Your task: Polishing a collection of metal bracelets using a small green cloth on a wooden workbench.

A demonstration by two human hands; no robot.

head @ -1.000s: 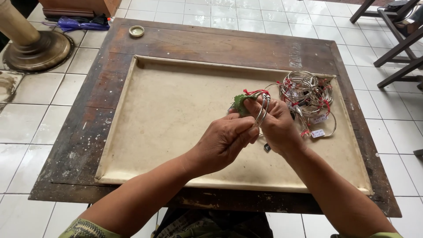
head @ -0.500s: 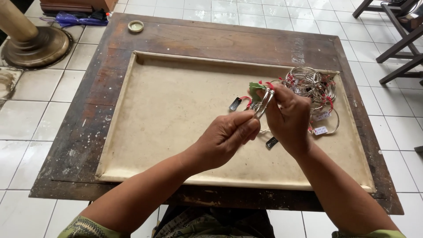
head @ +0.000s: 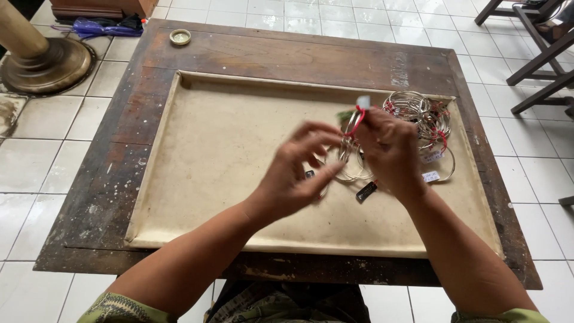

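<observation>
Head view: right hand grips bangles; left hand open beside.

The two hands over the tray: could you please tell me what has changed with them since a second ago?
The left hand has let go and opened, fingers spread beside the bundle. The right hand still grips the bunch of wire rings with its red tie, now lifted a little toward the pile of rings. That pile, the padded tray and the small lid on the wooden table stayed put.
</observation>
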